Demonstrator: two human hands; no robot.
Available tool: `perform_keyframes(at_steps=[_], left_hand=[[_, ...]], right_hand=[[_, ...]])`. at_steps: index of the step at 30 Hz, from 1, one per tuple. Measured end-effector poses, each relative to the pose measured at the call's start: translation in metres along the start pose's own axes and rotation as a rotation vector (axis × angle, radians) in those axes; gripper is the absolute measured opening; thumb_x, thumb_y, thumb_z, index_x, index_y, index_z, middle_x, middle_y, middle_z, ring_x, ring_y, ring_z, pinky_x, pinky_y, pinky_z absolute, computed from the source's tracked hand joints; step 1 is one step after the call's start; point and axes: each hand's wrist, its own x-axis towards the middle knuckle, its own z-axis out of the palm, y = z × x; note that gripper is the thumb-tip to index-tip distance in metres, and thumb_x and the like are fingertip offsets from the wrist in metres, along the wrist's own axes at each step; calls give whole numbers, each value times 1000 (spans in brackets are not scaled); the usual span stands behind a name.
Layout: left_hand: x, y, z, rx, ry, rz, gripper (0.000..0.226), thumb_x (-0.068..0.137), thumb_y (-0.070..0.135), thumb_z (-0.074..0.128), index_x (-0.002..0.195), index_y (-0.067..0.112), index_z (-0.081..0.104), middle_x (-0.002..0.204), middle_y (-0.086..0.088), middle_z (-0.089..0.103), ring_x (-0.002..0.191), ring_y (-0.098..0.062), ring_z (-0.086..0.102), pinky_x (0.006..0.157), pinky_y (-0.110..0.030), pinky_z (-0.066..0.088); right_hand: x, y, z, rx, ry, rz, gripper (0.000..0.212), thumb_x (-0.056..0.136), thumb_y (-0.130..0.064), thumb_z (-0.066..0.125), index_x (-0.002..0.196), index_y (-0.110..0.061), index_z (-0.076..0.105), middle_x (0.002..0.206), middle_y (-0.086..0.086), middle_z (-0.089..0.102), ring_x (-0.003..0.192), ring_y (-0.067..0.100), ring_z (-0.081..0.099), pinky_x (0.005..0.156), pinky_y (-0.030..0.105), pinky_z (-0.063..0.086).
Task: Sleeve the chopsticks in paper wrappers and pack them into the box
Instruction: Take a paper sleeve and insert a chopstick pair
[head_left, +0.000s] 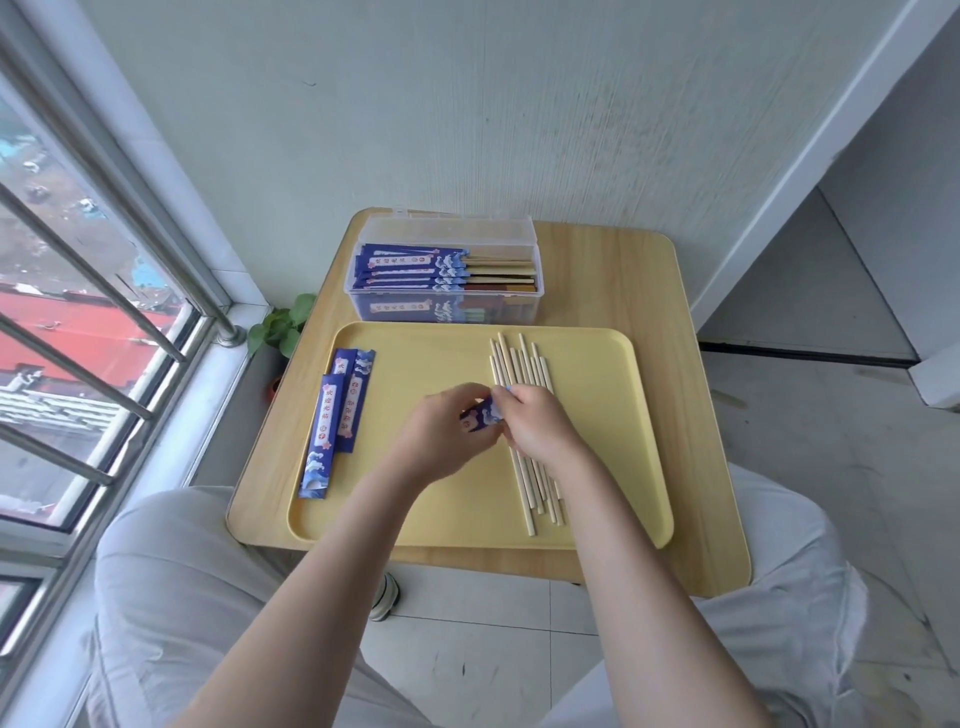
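Observation:
Over the middle of the yellow tray (415, 530), my left hand (441, 434) and my right hand (540, 423) both hold one blue paper wrapper (480, 418) between them. My right hand lies over a bundle of bare wooden chopsticks (519, 364) on the tray's right side; whether it also holds any is hidden. A few empty blue wrappers (332, 415) lie on the tray's left side. Behind the tray stands a clear plastic box (447, 306) with several sleeved chopsticks stacked inside, its lid tipped back.
The tray sits on a small wooden table (701, 415) against a white wall. A window with metal bars (78, 312) runs along the left, with a small potted plant (280, 327) by the table's left edge. My knees flank the table's near edge.

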Motion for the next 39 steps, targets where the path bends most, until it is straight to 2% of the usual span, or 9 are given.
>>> perform_keyframes(at_steps=[3, 5, 10, 16, 20, 28, 32, 35, 39], left_hand=[[0, -1, 7, 124, 21, -19, 12, 93, 28, 64, 98, 18, 65, 81, 3, 66, 71, -18, 58, 60, -27, 42], [-1, -9, 10, 69, 30, -100, 16, 95, 27, 60, 87, 12, 62, 73, -4, 66, 66, -21, 63, 61, -36, 49], [-6, -18, 15, -457, 75, -379, 23, 100, 17, 53, 93, 2, 68, 84, -10, 75, 55, -17, 67, 55, -27, 56], [-8, -28, 17, -1017, 167, -622, 23, 101, 19, 56, 106, 1, 68, 90, -14, 75, 68, -25, 70, 66, -31, 60], [-6, -29, 18, -1010, 147, -632, 26, 100, 22, 58, 108, 0, 68, 92, -15, 77, 72, -27, 71, 73, -34, 60], [-7, -32, 19, -978, 114, -592, 25, 100, 23, 58, 108, 1, 69, 92, -15, 77, 75, -28, 72, 76, -35, 61], [-8, -28, 17, -977, 105, -581, 22, 100, 20, 58, 106, 1, 69, 87, -14, 77, 72, -27, 70, 70, -31, 61], [-9, -28, 17, -974, 97, -579, 22, 99, 20, 60, 107, 2, 69, 89, -15, 77, 74, -28, 70, 74, -34, 62], [-9, -29, 16, -985, 90, -574, 24, 100, 20, 59, 107, -1, 69, 92, -19, 76, 75, -29, 71, 76, -35, 62]], right_hand=[[-1, 3, 0, -13, 47, 26, 47, 104, -39, 42, 68, -10, 47, 65, 11, 45, 61, 21, 43, 63, 33, 33], [-3, 8, -7, -61, 135, 40, 47, 103, -41, 43, 79, -3, 57, 72, 13, 55, 64, 23, 49, 61, 32, 37], [-5, 18, -12, -447, 195, 51, 12, 96, -24, 55, 90, -16, 62, 92, -2, 63, 80, 21, 60, 62, 29, 42], [-6, 17, 12, -665, 168, 52, 21, 97, -26, 61, 108, -8, 62, 113, 8, 64, 101, 29, 64, 71, 30, 43], [-7, 13, 21, -701, 187, 89, 25, 100, -25, 58, 114, -5, 63, 116, 10, 65, 106, 30, 64, 77, 32, 48], [-3, 13, 26, -569, 201, 188, 19, 94, -28, 68, 97, -9, 63, 99, 7, 67, 91, 29, 65, 65, 28, 42], [-3, 13, 32, -551, 221, 128, 16, 94, -23, 66, 96, -7, 66, 96, 6, 67, 90, 28, 66, 63, 29, 43], [-5, 13, 34, -493, 221, 46, 10, 95, -20, 64, 94, -9, 65, 92, 3, 66, 83, 24, 62, 63, 28, 45], [-6, 10, 23, -231, 186, -43, 6, 92, -19, 65, 93, -18, 60, 81, -3, 61, 70, 17, 56, 60, 28, 44]])
